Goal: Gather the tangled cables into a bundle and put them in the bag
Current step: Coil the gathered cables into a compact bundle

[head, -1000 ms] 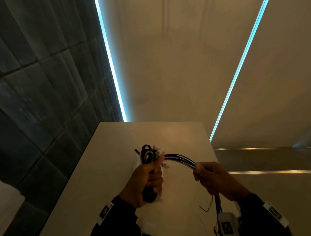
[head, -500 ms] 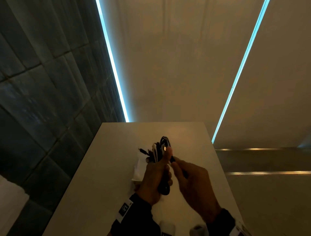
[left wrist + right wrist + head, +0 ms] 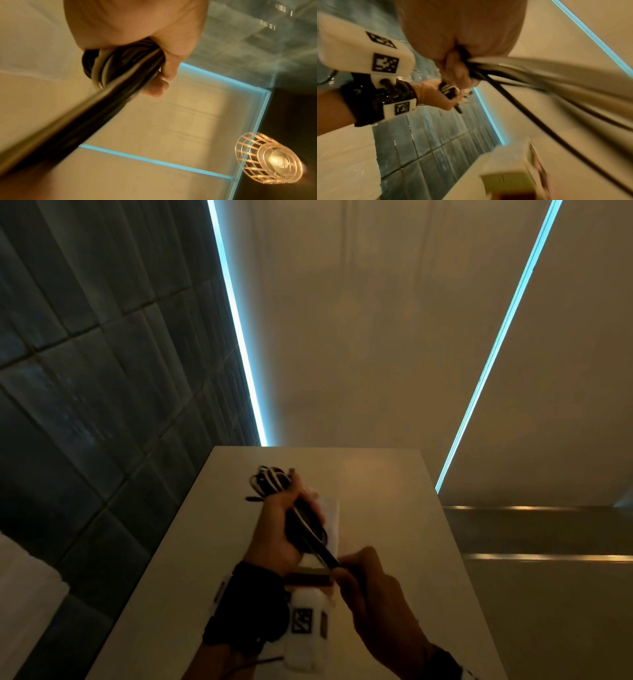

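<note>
A bundle of black and white cables [image 3: 274, 481] is held above a pale table [image 3: 383, 508]. My left hand [image 3: 284, 520] grips the looped bundle in its fist, loops sticking out above the thumb; the left wrist view shows the same cables [image 3: 109, 67] in that fist. My right hand [image 3: 363, 580] grips the loose cable strands [image 3: 320, 549] that run down and right from the bundle; in the right wrist view the strands [image 3: 530, 75] stream blurred from its curled fingers. A white bag [image 3: 331, 518] lies on the table under the hands, mostly hidden.
A dark tiled wall [image 3: 85, 388] runs along the table's left side. Lit blue strips [image 3: 236, 337] cross the ceiling. A small box [image 3: 513, 170] shows low in the right wrist view. A caged lamp [image 3: 269, 159] hangs overhead.
My left hand tilted the bundle over to the left. My right hand came back toward me, down and right, drawing the loose strands taut from the bundle.
</note>
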